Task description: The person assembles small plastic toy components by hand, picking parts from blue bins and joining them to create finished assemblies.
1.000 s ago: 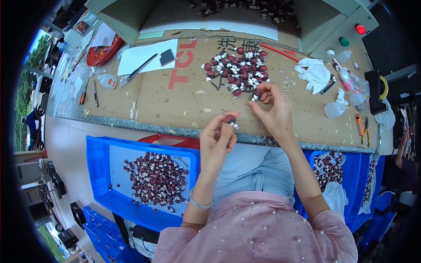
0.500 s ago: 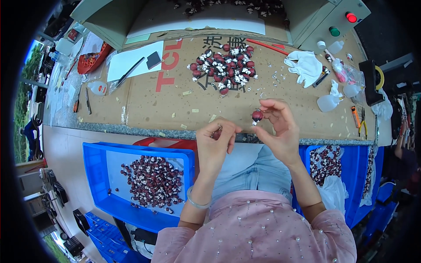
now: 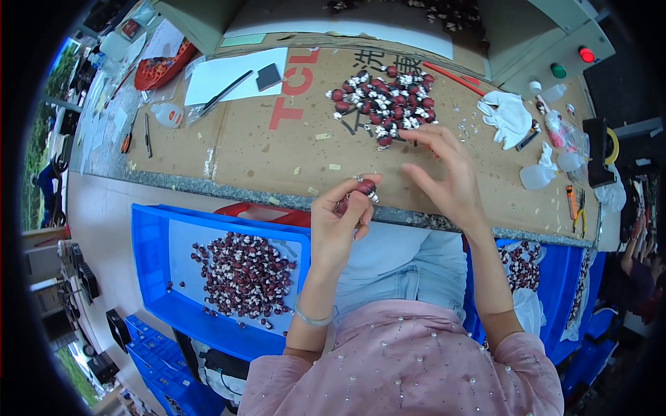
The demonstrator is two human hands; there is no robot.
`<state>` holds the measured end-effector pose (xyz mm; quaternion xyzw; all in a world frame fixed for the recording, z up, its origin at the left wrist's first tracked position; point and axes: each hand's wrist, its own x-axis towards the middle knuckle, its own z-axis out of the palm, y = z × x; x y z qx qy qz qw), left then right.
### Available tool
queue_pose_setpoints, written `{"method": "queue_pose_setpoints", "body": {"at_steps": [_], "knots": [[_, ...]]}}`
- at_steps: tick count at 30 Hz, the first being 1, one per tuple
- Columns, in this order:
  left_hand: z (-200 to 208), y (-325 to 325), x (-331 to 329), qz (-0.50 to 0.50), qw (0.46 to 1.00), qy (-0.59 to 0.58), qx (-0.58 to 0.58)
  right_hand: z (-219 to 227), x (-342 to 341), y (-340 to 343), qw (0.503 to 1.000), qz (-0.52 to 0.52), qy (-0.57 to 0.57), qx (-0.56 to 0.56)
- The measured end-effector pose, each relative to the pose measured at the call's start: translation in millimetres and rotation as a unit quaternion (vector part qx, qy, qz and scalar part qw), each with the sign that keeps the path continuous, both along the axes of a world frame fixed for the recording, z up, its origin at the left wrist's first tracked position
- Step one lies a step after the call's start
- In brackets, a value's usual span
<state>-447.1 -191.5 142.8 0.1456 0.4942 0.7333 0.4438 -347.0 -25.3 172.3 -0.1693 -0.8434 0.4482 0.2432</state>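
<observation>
My left hand [image 3: 338,211] is closed around small dark-red and white figurines [image 3: 366,186]; at least two show, one between thumb and fingers and another deeper in the hand. It is held just above the table's front edge. Further right, my right hand [image 3: 447,177] reaches forward with thumb and fingers apart and nothing held between them. Its fingertips are close to the near side of a pile of the same figurines [image 3: 395,104] on the cardboard; whether they touch one is unclear.
Below left stands a blue crate [image 3: 149,277] with many figurines; another blue crate [image 3: 551,277] is at lower right. A white glove [image 3: 506,118], a plastic bottle [image 3: 535,177] and pliers [image 3: 581,213] lie right. A grey cabinet [image 3: 548,48] borders the back.
The figurine pinched in my right hand has passed to my left hand. My right hand has opened and moved forward to the pile. The whole view has shifted slightly.
</observation>
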Motion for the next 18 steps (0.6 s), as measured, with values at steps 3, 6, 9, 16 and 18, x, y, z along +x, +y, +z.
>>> {"method": "queue_pose_setpoints", "body": {"at_steps": [3, 6, 9, 16, 18], "knots": [[-0.7, -5.1, -5.9, -0.001, 0.998, -0.048, 0.029, -13.6, -24.1, 0.7, 0.983, -0.044, -0.034, 0.173], [1.5, -8.4, -9.1, -0.01, 0.998, -0.055, 0.024, -25.2, -37.0, 5.1, 0.975, -0.034, -0.054, 0.211], [0.8, -8.0, -8.9, -0.019, 0.995, -0.077, 0.054, -28.8, -40.4, 9.4, 0.969, -0.042, -0.006, 0.242], [0.6, -0.1, -4.8, -0.033, 0.975, -0.176, 0.129, -5.7, 0.3, -22.2, 0.958, -0.078, 0.13, -0.242], [1.2, 3.5, -2.4, -0.038, 0.965, -0.212, 0.149, -9.2, 20.1, -26.5, 0.941, -0.073, 0.084, -0.32]]}}
